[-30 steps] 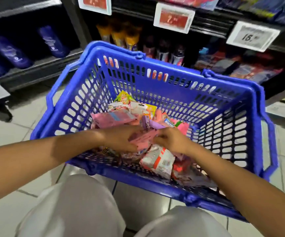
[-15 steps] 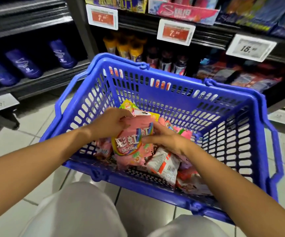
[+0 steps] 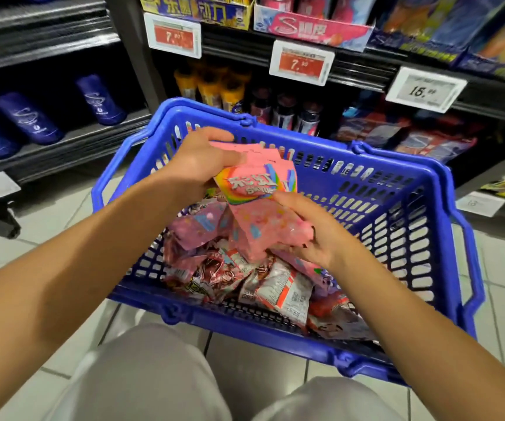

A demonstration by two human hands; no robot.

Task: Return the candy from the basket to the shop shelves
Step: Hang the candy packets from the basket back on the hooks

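Item: pink Skittles packs [image 3: 255, 185], long axis upright above basket [image 3: 427, 189]. Left hand [image 3: 198, 165] grips top (nearer the shelves [image 3: 351, 65]); right hand [image 3: 315, 229] pinches lower end.

one basket [image 3: 445, 238], four price tags [image 3: 302, 62]

The tiled floor [image 3: 63, 226] carries the blue basket [image 3: 445, 268], which stands close before the dark shelves [image 3: 366, 77]. On the left lower shelf [image 3: 72, 141] lie dark blue bottles [image 3: 28, 117] on their sides. On the shelf behind the basket's far rim stand yellow bottles [image 3: 211, 86] and dark cans [image 3: 284, 113], with flat packets [image 3: 396, 132] to their right.
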